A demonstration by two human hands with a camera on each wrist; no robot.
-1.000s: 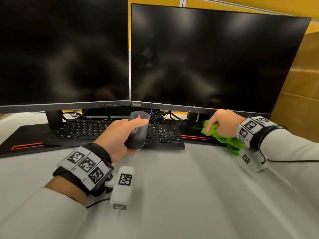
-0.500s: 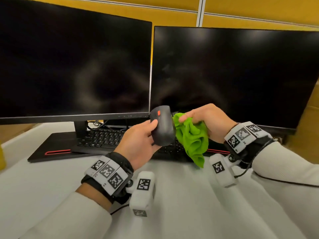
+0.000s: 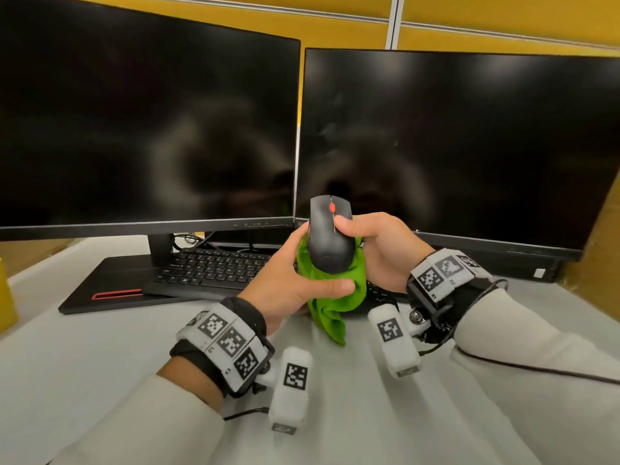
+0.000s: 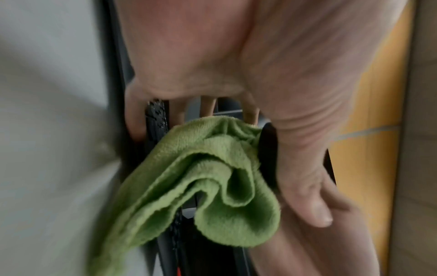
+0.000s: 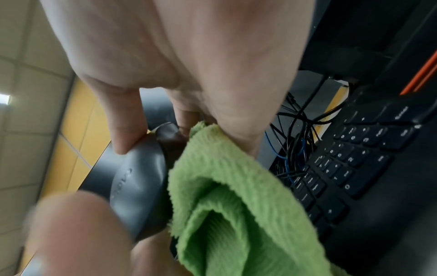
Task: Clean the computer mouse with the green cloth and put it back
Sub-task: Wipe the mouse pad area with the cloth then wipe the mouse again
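I hold a black computer mouse [image 3: 330,239] with a red scroll wheel upright in the air, in front of the gap between the two monitors. The green cloth [image 3: 332,307] is bunched under and behind it, one end hanging down. My left hand [image 3: 285,280] grips the mouse from the left, its thumb lying across the cloth below. My right hand [image 3: 375,243] holds the cloth against the mouse's right side, thumb on the mouse's top. The left wrist view shows the cloth [image 4: 201,186] beside the mouse [image 4: 268,155]. The right wrist view shows the cloth [image 5: 224,196] against the mouse [image 5: 139,186].
A black keyboard [image 3: 214,266] lies on a black desk mat [image 3: 100,293] with a red stripe, under two dark monitors [image 3: 147,129] [image 3: 463,146]. Cables [image 5: 295,130] tangle behind the keyboard. The white table [image 3: 335,414] spreads in front. A cardboard box [image 3: 604,229] stands at the right.
My left hand lifted the mouse off the keyboard area. My right hand picked the cloth up from the mat and brought it to the mouse, where it now wraps the underside.
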